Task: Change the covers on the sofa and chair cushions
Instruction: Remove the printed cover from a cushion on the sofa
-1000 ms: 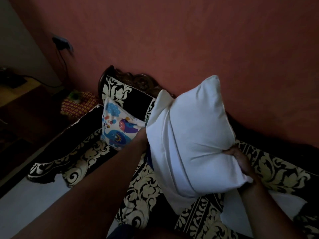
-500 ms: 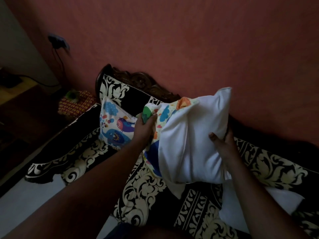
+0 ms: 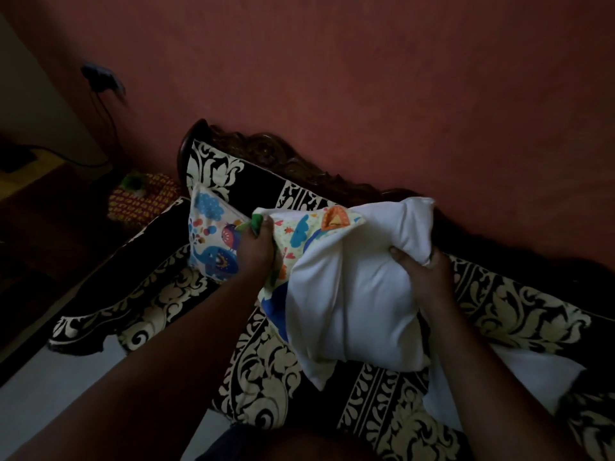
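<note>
**Printed cover going onto the white cushion**

Over the middle of the sofa (image 3: 519,307), the white cushion (image 3: 359,294) sits partly inside the printed cover (image 3: 299,234). Another covered cushion (image 3: 209,234) leans at the sofa's left end. The left hand (image 3: 254,251) grips the cover's edge; the right hand (image 3: 422,271) squeezes the cushion's corner. Next, probably, the cover must be drawn further over it. No writing is legible.

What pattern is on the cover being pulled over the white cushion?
Colourful cartoon animals and clouds on a pale cover, seen from the head view.

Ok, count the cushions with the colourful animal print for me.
2. One printed cushion leans on the sofa back; the other's printed cover is half over the white cushion in both hands. Others may be hidden.
</note>
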`<state>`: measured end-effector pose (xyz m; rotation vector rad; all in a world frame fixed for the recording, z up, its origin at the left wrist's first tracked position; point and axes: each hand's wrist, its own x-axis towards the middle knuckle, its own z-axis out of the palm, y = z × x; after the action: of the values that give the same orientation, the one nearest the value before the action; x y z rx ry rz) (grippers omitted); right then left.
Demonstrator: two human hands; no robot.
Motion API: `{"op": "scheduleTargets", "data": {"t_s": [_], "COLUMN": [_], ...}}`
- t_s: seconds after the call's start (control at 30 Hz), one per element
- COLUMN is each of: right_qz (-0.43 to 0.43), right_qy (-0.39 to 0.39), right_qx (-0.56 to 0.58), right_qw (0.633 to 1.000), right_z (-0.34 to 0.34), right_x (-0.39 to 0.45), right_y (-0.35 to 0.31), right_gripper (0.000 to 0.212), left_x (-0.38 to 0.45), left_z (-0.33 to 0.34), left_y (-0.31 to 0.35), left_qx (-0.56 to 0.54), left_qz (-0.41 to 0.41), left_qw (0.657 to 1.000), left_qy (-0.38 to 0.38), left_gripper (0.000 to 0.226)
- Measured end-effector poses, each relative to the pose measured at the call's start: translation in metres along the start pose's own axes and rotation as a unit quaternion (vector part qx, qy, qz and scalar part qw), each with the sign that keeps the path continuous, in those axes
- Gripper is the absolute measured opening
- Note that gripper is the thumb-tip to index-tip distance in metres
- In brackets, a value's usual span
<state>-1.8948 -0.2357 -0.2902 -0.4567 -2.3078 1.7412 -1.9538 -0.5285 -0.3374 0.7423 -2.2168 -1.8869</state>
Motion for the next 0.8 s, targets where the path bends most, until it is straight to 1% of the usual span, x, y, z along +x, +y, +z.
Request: {"op": "scheduleTargets", "data": {"t_s": [0.07, 0.17, 0.23, 0.3, 0.37, 0.4, 0.5, 0.53, 0.57, 0.63, 0.67, 0.7, 0.73, 0.77, 0.8], "right_qz": [-0.008, 0.016, 0.022, 0.019, 0.019, 0.018, 0.016, 0.017, 0.017, 0.016, 0.014, 0.011, 0.011, 0.013, 0.012], "right_qy": [0.006, 0.052, 0.062, 0.064, 0.072, 0.078, 0.109, 0.109, 0.104, 0.088, 0.075, 0.059, 0.047, 0.037, 0.022], "right_qx": [0.004, 0.038, 0.066, 0.087, 0.109, 0.121, 0.162, 0.178, 0.189, 0.19, 0.186, 0.183, 0.179, 0.173, 0.17], "right_qw": [1.0, 0.998, 0.996, 0.994, 0.991, 0.989, 0.981, 0.978, 0.976, 0.978, 0.98, 0.981, 0.983, 0.984, 0.985], "right_z": [0.0, -0.008, -0.016, -0.022, -0.029, -0.033, -0.053, -0.059, -0.063, -0.063, -0.059, -0.054, -0.048, -0.043, -0.038], "right_x": [-0.003, -0.006, -0.008, -0.008, -0.008, -0.008, -0.005, -0.004, -0.003, -0.003, -0.005, -0.006, -0.008, -0.011, -0.014], "right_y": [0.004, 0.011, 0.013, 0.014, 0.013, 0.012, 0.011, 0.011, 0.009, 0.005, 0.001, -0.001, -0.003, -0.005, -0.005], "right_gripper": [0.033, 0.044, 0.048, 0.042, 0.038, 0.042, 0.079, 0.084, 0.085, 0.079, 0.068, 0.054, 0.042, 0.035, 0.035], "left_x": [0.005, 0.017, 0.024, 0.028, 0.029, 0.03, 0.043, 0.046, 0.047, 0.036, 0.026, 0.016, 0.006, 0.0, -0.004], "left_z": [-0.007, -0.027, -0.038, -0.043, -0.047, -0.053, -0.076, -0.081, -0.08, -0.064, -0.05, -0.035, -0.019, -0.005, 0.005], "left_y": [-0.007, -0.022, -0.027, -0.027, -0.023, -0.021, -0.029, -0.032, -0.033, -0.024, -0.015, -0.004, 0.006, 0.011, 0.012], "left_qx": [0.034, 0.085, 0.115, 0.171, 0.214, 0.218, 0.22, 0.218, 0.214, 0.174, 0.141, 0.095, 0.047, 0.012, 0.0], "left_qz": [-0.011, -0.036, -0.049, -0.048, -0.05, -0.059, -0.12, -0.142, -0.145, -0.104, -0.092, -0.096, -0.103, -0.101, -0.082], "left_qw": [0.999, 0.995, 0.992, 0.983, 0.974, 0.971, 0.96, 0.957, 0.959, 0.977, 0.985, 0.991, 0.991, 0.987, 0.982], "left_qy": [0.018, 0.027, 0.03, 0.039, 0.062, 0.079, 0.127, 0.131, 0.121, 0.067, 0.031, -0.013, -0.066, -0.12, -0.17], "left_gripper": [0.033, 0.047, 0.051, 0.055, 0.054, 0.052, 0.054, 0.055, 0.054, 0.049, 0.045, 0.043, 0.045, 0.06, 0.079]}}
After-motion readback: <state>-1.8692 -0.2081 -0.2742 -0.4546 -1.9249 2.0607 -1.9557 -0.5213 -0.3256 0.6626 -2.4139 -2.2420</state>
